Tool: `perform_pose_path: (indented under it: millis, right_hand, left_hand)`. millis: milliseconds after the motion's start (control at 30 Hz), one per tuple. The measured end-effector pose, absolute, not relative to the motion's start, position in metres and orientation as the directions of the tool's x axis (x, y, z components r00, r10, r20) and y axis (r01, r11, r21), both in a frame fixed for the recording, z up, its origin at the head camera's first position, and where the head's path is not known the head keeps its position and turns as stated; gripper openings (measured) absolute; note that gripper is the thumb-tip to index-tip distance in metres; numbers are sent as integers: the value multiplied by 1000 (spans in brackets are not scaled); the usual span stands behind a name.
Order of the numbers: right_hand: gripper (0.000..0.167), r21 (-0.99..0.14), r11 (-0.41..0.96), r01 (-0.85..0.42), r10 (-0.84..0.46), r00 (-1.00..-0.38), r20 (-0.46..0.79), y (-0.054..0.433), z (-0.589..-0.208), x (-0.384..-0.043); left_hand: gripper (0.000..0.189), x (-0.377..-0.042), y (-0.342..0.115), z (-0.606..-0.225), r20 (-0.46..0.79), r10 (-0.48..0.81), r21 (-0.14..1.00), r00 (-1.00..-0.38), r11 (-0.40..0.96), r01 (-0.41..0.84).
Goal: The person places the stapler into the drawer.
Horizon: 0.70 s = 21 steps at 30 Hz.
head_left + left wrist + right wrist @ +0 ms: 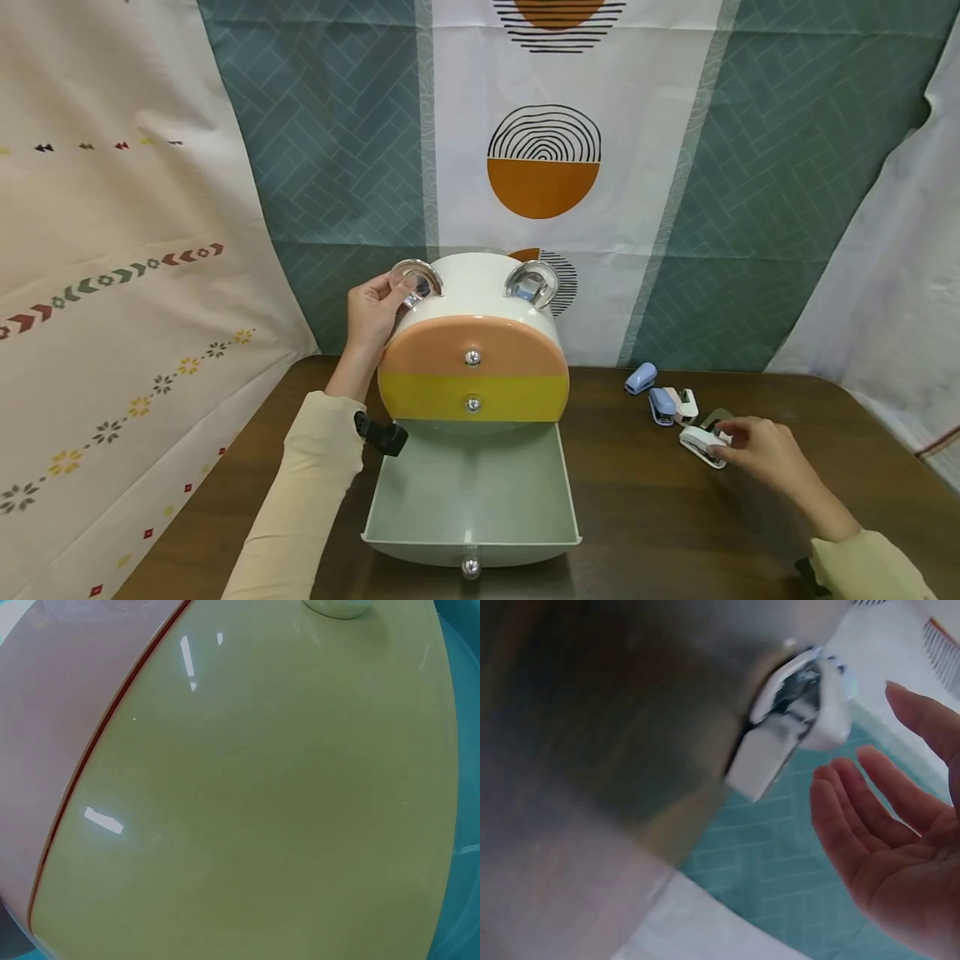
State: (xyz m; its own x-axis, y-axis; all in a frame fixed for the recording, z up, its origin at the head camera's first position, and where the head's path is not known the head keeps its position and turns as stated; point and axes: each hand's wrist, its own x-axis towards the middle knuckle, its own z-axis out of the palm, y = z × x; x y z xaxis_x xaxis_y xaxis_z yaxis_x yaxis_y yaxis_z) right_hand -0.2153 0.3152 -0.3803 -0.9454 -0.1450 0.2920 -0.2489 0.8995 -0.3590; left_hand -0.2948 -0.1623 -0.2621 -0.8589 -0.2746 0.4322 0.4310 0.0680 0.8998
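Observation:
My left hand (372, 315) grips the left silver ear-shaped ring (417, 282) on top of a rounded drawer box (474, 287). Its thumb lies on the ring; the other fingers are partly hidden. The box has an orange drawer front, a yellow drawer front (255, 787) and a pale green drawer (472, 483) pulled out at the bottom. Over at the right, my right hand (765, 454) is at a small white stapler (701, 446) on the table. In the right wrist view, thumb and fingers (900, 795) are spread beside the white stapler (825, 712), apart from it.
Behind the white stapler lie a blue mini stapler (662, 407), a pink and white one (686, 406) and another blue one (641, 378). A dark green item (716, 418) is partly behind the right hand. Patterned curtains (337, 125) hang behind the brown table (622, 517).

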Motion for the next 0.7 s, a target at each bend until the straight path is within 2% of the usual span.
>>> perform_pose_path:
  millis: [200,700]
  right_hand:
    - [33,-358,906,-227,-150,-962,229,326,-386,-224]
    - [18,-345,904,-254,-186,-958,218,324,-389,-230]
  left_hand:
    - [24,-295,-162,-261,427,-273,902,-862,61,427]
    - [23,-295,-161,-261,422,-281,905,-862,73,419]
